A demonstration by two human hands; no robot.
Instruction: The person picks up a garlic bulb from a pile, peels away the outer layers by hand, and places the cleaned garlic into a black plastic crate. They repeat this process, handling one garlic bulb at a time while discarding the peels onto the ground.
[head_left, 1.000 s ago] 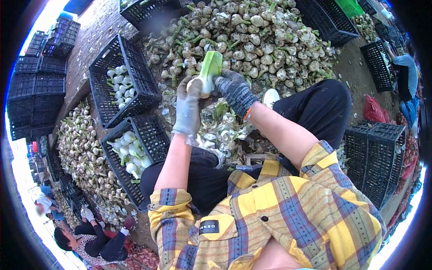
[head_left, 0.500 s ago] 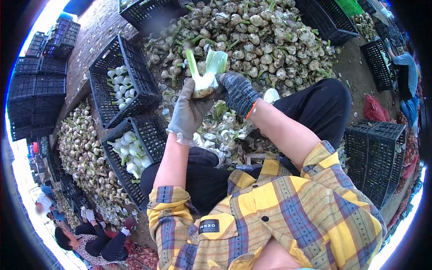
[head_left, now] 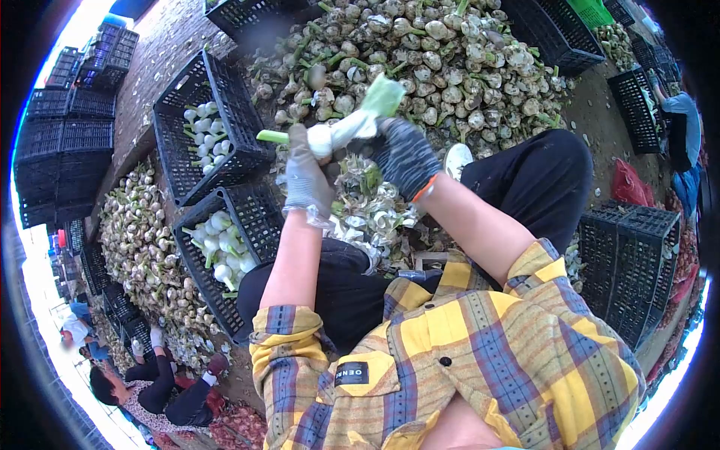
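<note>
My left hand (head_left: 307,178), in a pale grey glove, is closed around a white garlic bulb (head_left: 320,140) whose green stem points left. My right hand (head_left: 406,159), wearing a dark striped glove with an orange cuff edge, grips a strip of garlic skin (head_left: 382,96). That strip is broad and pale green at its top and still touches the bulb's side. Motion smears the strip a little, and the right fingertips are partly hidden behind it. Below both hands lies a heap of peeled garlic skins (head_left: 371,221).
A large pile of unpeeled garlic (head_left: 450,75) lies ahead. Two black crates with clean white bulbs, a farther crate (head_left: 169,112) and a nearer crate (head_left: 259,217), stand left. Stacked crates (head_left: 630,262) are at right. A co-worker (head_left: 161,397) sits lower left, another person (head_left: 681,124) upper right.
The garlic has tipped from upright so its stem points left. My right hand has pulled the skin strip up and to the right, apart from the stem.
</note>
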